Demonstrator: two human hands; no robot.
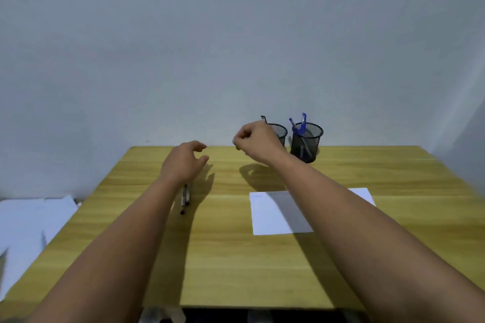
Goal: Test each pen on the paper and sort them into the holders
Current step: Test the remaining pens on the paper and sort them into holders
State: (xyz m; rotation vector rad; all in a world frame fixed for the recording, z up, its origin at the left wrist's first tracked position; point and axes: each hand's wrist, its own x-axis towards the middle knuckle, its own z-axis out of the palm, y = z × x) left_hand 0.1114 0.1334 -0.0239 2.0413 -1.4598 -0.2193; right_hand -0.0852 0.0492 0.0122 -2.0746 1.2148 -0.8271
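Two black mesh holders stand at the far edge of the wooden table. The left holder has one pen top showing above its rim. The right holder contains blue pens. A white paper lies right of centre, partly under my right forearm. Two dark pens lie on the table under my left wrist. My left hand hovers above them with fingers apart and holds nothing. My right hand is raised in front of the left holder, fingers curled; nothing shows in it.
A pale wall rises right behind the table's far edge. White sheets lie on a lower surface off the table's left side. The table's near edge runs along the bottom of the view.
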